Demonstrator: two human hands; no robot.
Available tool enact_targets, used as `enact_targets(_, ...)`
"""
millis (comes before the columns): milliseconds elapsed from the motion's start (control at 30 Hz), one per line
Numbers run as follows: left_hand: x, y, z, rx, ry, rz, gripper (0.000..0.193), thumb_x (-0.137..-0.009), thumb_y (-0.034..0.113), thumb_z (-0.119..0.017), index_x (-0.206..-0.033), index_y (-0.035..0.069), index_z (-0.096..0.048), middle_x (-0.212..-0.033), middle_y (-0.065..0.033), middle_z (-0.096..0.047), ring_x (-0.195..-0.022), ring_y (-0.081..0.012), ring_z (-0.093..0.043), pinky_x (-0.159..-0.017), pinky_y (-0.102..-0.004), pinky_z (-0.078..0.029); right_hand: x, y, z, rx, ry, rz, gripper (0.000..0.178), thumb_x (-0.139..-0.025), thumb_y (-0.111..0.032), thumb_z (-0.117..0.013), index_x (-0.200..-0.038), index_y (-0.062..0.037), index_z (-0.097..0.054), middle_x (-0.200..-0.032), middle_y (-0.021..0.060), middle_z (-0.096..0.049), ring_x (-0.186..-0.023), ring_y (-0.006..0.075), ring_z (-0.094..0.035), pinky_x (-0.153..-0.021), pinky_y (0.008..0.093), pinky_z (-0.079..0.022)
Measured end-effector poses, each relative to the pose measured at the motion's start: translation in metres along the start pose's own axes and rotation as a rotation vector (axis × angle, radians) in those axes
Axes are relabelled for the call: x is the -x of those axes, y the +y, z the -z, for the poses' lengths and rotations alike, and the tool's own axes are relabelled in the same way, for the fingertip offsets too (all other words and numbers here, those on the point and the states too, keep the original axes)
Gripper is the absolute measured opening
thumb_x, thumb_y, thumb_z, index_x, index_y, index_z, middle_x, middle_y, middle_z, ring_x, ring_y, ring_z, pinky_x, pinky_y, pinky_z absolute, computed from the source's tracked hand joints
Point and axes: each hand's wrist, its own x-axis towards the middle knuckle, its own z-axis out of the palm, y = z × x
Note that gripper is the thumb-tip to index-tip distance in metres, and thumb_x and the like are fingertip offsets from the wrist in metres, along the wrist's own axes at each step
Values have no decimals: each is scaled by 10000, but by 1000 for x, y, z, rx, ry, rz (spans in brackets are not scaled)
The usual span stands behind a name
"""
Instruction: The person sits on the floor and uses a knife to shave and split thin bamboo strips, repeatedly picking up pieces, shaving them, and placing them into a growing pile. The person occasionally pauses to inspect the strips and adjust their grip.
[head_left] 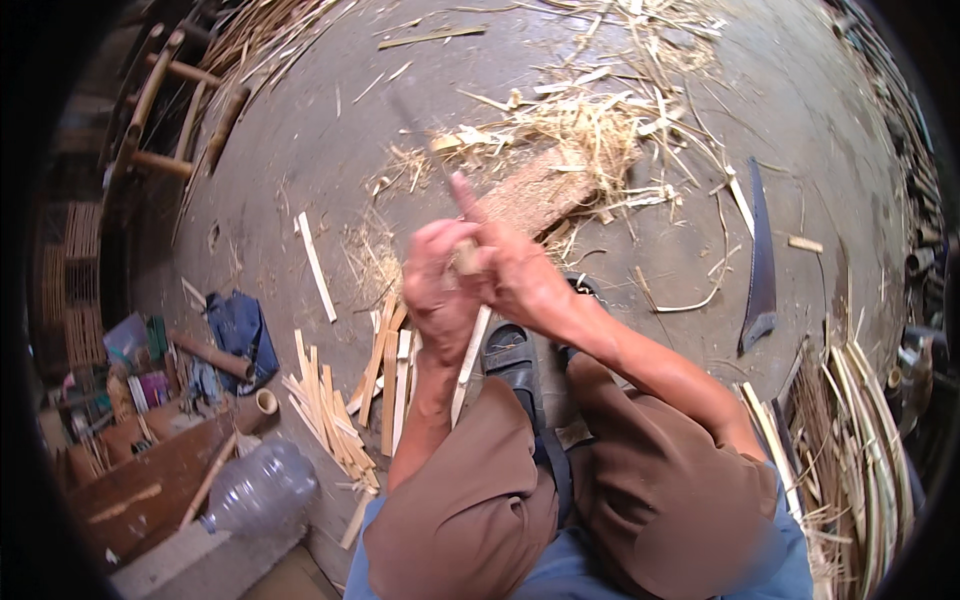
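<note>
My right hand (520, 275) is closed around a knife whose thin dark blade (427, 138) points away to the upper left, blurred by motion. Its index finger lies stretched along the blade. Pressed close against it, my left hand (440, 285) is closed on a pale bamboo strip (472, 362), which slants down toward my knees. The fingers overlap, so the point where blade and strip meet is hidden. Just beyond my hands, a rough wooden board (535, 200) lies on the floor, its far end under a heap of shavings (600, 135).
Split bamboo strips (330, 410) lie left of my legs. A handsaw (760, 260) rests on the floor at right, near a bundle of long strips (865, 450). At lower left are a clear plastic bottle (262, 487), a wooden box (150, 470) and blue cloth (243, 335).
</note>
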Motion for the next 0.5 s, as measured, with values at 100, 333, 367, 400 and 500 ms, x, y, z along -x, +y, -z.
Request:
enact_targets(100, 0, -21, 18, 121, 274, 197, 301, -1013, 301, -580, -1093, 17, -640, -1044, -88, -652, -993, -211, -628, -940, -347, -477, 13, -14, 0, -140, 41, -46, 920, -868, -76, -626, -1593, -146, -64, -791, 201, -543, -744, 360, -601, -678, 488, -487)
enact_targets(333, -21, -53, 44, 586, 763, 118, 421, -1022, 503, -489, -935, 92, -505, -766, -5, -460, -687, -124, -444, -689, -299, -416, 54, 11, 27, -10, 33, -274, 573, -953, -119, -566, -1489, -151, -370, -962, 233, -666, -915, 381, -678, -752, 472, -516)
enact_targets(367, -23, -47, 36, 492, 816, 170, 425, -1030, 500, -477, -901, 95, -480, -734, 6, -392, -661, -109, -372, -653, -298, -375, 61, 17, 28, 3, 24, -309, 569, -961, -131, -558, -1494, -152, -361, -958, 242, -663, -914, 397, -673, -762, 476, -514)
enact_targets(400, -21, -50, 29, 507, 794, 172, 424, -1031, 497, -476, -896, 95, -474, -732, 6, -389, -660, -110, -374, -655, -298, -378, 69, 24, 27, 15, 16, -346, 566, -969, -144, -549, -1499, -152, -352, -953, 250, -661, -912, 414, -667, -771, 481, -511)
enact_targets(500, -19, -60, 16, 523, 737, 134, 415, -1046, 474, -455, -962, 70, -495, -752, 2, -395, -686, -120, -388, -684, -306, -391, 80, 30, 17, 5, -21, -392, 556, -987, -155, -524, -1508, -150, -331, -932, 272, -650, -888, 445, -653, -784, 489, -505)
